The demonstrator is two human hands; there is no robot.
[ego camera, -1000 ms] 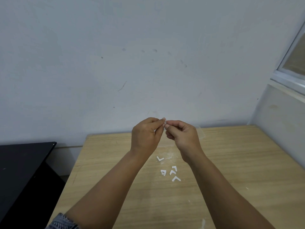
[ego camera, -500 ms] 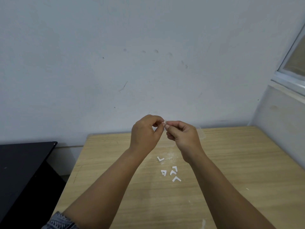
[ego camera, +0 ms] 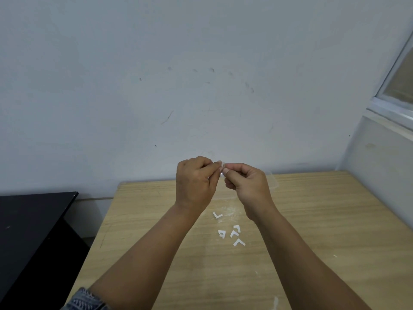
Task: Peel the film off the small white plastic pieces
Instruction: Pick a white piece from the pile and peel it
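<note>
My left hand (ego camera: 195, 182) and my right hand (ego camera: 247, 185) are raised above the far half of the wooden table (ego camera: 324, 231), fingertips touching. Between them they pinch one small white plastic piece (ego camera: 221, 164), mostly hidden by the fingers; whether film is lifting from it I cannot tell. On the table below the hands lie several small white L-shaped pieces: one alone (ego camera: 217, 215), and a cluster nearer me (ego camera: 235, 236).
A clear plastic container (ego camera: 271, 181) sits behind my right hand at the table's far edge. A black table (ego camera: 29, 224) stands to the left across a gap. The wall is close behind, and a window sill juts out at the right.
Both hands have stayed together at the same spot. The left fingers have shifted slightly on the small piece. The pieces on the table have not moved.
</note>
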